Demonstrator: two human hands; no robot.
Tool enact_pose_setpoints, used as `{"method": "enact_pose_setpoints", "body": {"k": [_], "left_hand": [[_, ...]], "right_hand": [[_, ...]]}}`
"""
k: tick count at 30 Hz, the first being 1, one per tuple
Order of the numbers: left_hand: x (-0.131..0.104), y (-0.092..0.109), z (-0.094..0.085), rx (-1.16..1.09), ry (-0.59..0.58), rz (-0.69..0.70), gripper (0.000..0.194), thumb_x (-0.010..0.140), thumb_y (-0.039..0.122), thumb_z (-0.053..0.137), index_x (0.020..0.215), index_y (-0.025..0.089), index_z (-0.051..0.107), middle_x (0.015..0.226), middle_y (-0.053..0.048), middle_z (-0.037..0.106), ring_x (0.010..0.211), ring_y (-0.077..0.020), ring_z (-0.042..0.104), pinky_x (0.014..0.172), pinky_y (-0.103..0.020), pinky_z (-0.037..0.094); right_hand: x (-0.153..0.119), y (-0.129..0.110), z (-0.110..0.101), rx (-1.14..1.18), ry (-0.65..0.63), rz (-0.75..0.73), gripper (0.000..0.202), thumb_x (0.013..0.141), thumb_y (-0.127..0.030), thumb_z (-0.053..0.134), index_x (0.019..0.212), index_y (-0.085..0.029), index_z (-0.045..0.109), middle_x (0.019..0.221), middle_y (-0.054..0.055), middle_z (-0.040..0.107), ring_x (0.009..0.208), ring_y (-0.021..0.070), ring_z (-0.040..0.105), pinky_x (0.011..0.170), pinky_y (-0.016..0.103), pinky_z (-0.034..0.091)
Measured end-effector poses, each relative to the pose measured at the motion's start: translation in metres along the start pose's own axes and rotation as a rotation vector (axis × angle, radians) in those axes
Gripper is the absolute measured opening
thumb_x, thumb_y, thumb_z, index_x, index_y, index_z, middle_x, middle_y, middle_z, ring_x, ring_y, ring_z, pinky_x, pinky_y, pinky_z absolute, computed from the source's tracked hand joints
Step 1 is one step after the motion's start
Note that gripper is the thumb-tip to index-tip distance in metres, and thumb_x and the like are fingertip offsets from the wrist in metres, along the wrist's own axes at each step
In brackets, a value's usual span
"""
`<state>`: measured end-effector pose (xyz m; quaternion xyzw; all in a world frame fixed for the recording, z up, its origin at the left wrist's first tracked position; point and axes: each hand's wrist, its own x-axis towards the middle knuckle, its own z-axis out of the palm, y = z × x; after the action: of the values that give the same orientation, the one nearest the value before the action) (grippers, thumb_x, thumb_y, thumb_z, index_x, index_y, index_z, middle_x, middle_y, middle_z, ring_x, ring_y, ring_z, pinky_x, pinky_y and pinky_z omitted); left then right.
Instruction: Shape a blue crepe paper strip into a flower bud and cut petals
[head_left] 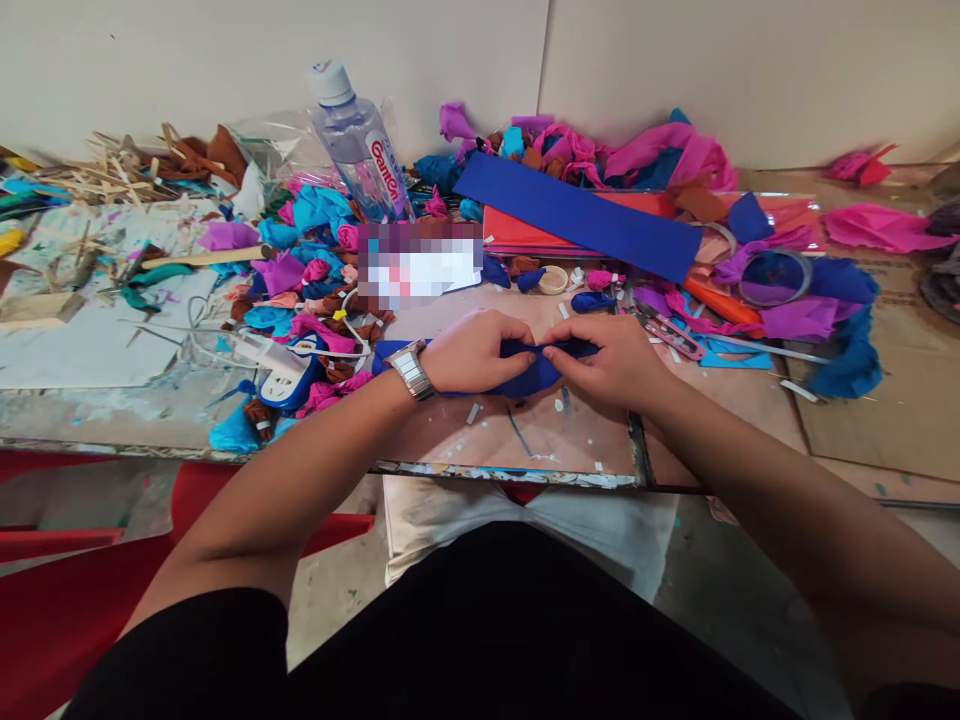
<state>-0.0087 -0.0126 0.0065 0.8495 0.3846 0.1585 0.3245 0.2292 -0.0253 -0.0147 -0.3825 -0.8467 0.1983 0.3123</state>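
A strip of dark blue crepe paper (531,378) lies lengthwise low over the near part of the table. My left hand (472,352), with a metal watch on its wrist, pinches the strip's upper edge between thumb and fingers. Facing it, my right hand (611,358) pinches the same edge, the two thumb tips close together. Part of the strip runs out of sight behind the left wrist. Just beyond my hands are small blue bundles (594,302), a pink bundle (604,278) and a round tape roll (553,279). A pink utility knife (673,333) lies by my right hand.
Crumpled coloured paper pieces (322,210) and a blue power strip (289,380) with cables lie left. A bottle (364,150) stands behind them. A flat blue sheet (577,215) rests across red sheets. Wooden sticks (112,165) pile up far left; cardboard (877,350) lies right.
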Motion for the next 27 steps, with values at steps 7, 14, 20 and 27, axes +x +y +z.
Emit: {"method": "enact_pose_setpoints", "body": {"k": [7, 14, 20, 27], "left_hand": [[0.0007, -0.002, -0.0058, -0.069, -0.034, 0.015, 0.03, 0.09, 0.026, 0.053, 0.098, 0.016, 0.08, 0.079, 0.001, 0.073, 0.068, -0.0121, 0.059, 0.066, -0.026, 0.043], [-0.0011, 0.0018, -0.0085, -0.065, -0.051, 0.054, 0.034, 0.095, 0.035, 0.054, 0.098, 0.014, 0.08, 0.078, -0.001, 0.072, 0.068, -0.0126, 0.057, 0.065, -0.026, 0.044], [-0.0005, 0.0039, -0.006, -0.077, -0.045, 0.016, 0.031, 0.094, 0.035, 0.055, 0.092, 0.014, 0.078, 0.074, 0.0, 0.069, 0.065, -0.0115, 0.054, 0.061, -0.025, 0.041], [0.0003, 0.0005, -0.0071, -0.137, -0.062, 0.006, 0.03, 0.09, 0.032, 0.054, 0.094, 0.013, 0.077, 0.077, 0.0, 0.068, 0.07, -0.0128, 0.054, 0.065, -0.027, 0.042]], "right_hand": [[-0.0006, -0.0003, 0.0014, 0.009, 0.016, -0.02, 0.018, 0.092, -0.026, 0.068, 0.104, -0.024, 0.081, 0.1, 0.003, 0.084, 0.086, 0.0219, 0.076, 0.08, 0.032, 0.055], [-0.0007, -0.0029, 0.0018, 0.051, 0.029, 0.012, 0.017, 0.09, -0.026, 0.069, 0.102, -0.024, 0.081, 0.095, 0.003, 0.083, 0.081, 0.0211, 0.075, 0.078, 0.032, 0.055], [-0.0002, -0.0031, 0.0024, 0.045, 0.042, 0.018, 0.015, 0.091, -0.027, 0.071, 0.102, -0.024, 0.081, 0.093, 0.003, 0.082, 0.08, 0.0206, 0.074, 0.077, 0.032, 0.055], [-0.0018, -0.002, 0.0023, 0.026, 0.051, -0.037, 0.013, 0.093, -0.027, 0.07, 0.102, -0.024, 0.079, 0.096, 0.003, 0.082, 0.084, 0.021, 0.075, 0.08, 0.032, 0.054]]}}
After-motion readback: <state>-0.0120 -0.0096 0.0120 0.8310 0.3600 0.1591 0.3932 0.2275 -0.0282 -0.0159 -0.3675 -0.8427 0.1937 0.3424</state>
